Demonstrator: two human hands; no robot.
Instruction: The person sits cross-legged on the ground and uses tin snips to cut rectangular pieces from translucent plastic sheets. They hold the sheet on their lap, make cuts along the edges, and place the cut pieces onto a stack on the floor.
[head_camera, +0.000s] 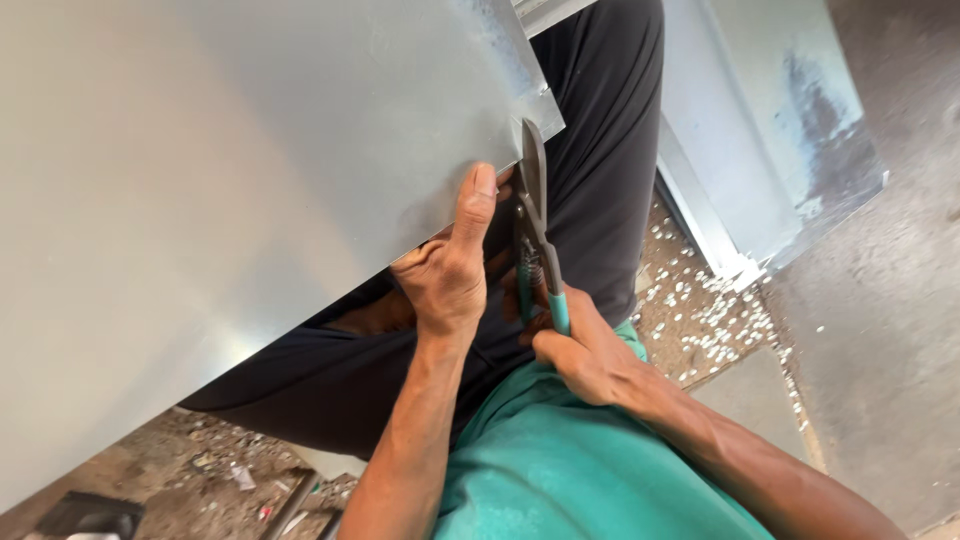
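Head camera looked down past a teal shirt (560, 470) and dark trousers (600, 170) at the person's two hands, which worked at the near edge of a large galvanised metal sheet (230, 170). The sheet lay tilted across the person's lap and filled most of the upper left of the view, its lower right corner ending in a small notch just beside the tool.

The left hand (450, 270) pinched the sheet's edge: the thumb lay flat on the upper face, pointing up along the edge, while the fingers were curled underneath and mostly hidden. The right hand (585, 355) was closed in a fist around the teal handles of a pair of tin snips (535, 230). The snips stood nearly upright in the frame, their dark blades reaching the sheet's edge just right of the left thumb, the tip close under the notch. A spring showed between the handles; whether the blades were biting into the metal or only resting against it could not be told.

Beyond the right knee a second piece of folded sheet metal (770, 130) lay on the concrete floor (880, 330), with many small pale metal offcuts (710, 310) scattered near its corner. Rubble and scraps (230, 470) lay on the ground at lower left.
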